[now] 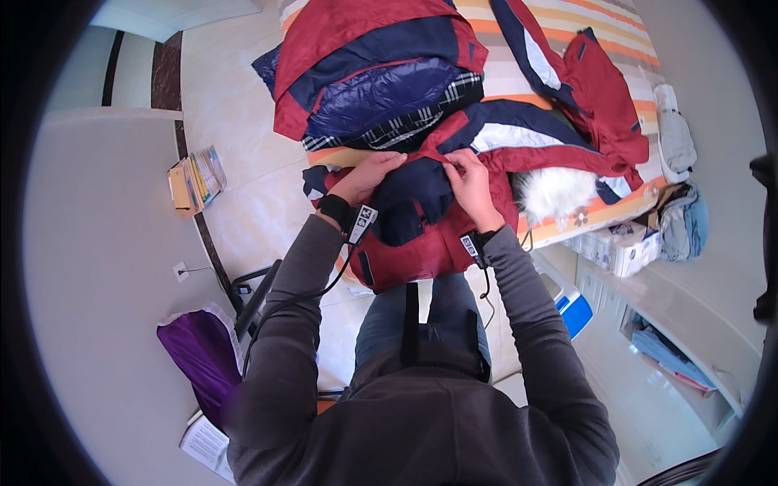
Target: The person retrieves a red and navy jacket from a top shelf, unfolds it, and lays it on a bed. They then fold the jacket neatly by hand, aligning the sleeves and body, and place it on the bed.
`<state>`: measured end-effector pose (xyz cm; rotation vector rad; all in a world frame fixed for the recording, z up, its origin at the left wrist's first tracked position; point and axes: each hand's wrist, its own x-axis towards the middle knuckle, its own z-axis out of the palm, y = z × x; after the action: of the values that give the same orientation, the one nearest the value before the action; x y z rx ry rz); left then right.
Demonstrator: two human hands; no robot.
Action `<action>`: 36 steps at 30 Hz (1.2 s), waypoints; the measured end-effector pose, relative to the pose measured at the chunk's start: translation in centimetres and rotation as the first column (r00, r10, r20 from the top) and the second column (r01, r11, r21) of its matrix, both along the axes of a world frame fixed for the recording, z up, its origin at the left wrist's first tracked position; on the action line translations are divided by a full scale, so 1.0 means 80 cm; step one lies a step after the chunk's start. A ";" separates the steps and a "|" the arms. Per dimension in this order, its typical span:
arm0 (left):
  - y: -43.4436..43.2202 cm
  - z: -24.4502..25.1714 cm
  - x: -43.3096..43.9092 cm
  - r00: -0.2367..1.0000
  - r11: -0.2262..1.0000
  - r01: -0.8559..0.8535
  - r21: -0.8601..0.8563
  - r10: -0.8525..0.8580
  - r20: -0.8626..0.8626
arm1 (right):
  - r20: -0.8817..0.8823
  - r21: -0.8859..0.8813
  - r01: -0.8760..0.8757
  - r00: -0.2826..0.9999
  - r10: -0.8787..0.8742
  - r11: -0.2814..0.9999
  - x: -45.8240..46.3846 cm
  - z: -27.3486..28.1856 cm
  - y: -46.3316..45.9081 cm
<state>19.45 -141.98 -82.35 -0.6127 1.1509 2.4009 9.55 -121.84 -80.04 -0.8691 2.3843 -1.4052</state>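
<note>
A red, navy and white jacket (pixel 419 255) lies at the near edge of a striped bed, its navy hood part towards me. My left hand (pixel 375 173) pinches a red edge of its fabric, and my right hand (pixel 471 182) pinches the same edge a short way to the right. The strip between them looks stretched. White fluffy fur (pixel 556 191) lies right of my right hand. Beyond my hands is a pile of clothes with a shiny navy padded garment (pixel 383 97) and black-and-white plaid cloth (pixel 407 124). Another red and navy garment (pixel 608 91) lies at the upper right.
The striped bedsheet (pixel 614 36) spreads beneath the clothes. Books (pixel 197 179) stand by the left wall, near a purple cloth with a lace edge (pixel 203 358). At the right are wrapped packs (pixel 626 246), folded clothes (pixel 684 225) and a blue-and-white box (pixel 574 313). Cables hang from both wrists.
</note>
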 end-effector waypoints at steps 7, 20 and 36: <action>-0.004 0.001 -0.008 0.995 0.963 0.050 -0.264 -0.071 -0.069 | 0.967 -0.175 0.189 0.217 0.133 0.966 -0.036 -0.013 0.009; -0.011 -0.021 0.003 0.974 0.858 -0.057 -0.510 -0.064 -0.216 | 0.997 -0.024 0.472 -0.051 0.054 0.881 -0.060 -0.045 -0.014; -0.015 -0.076 0.042 0.892 0.901 -0.405 -0.158 0.427 0.151 | 0.925 0.184 0.400 0.238 -0.295 0.898 -0.082 -0.075 -0.039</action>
<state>22.85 -143.22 -88.46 -1.2044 1.1892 2.5582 2.98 -124.93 -86.06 0.5419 1.5263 -1.5187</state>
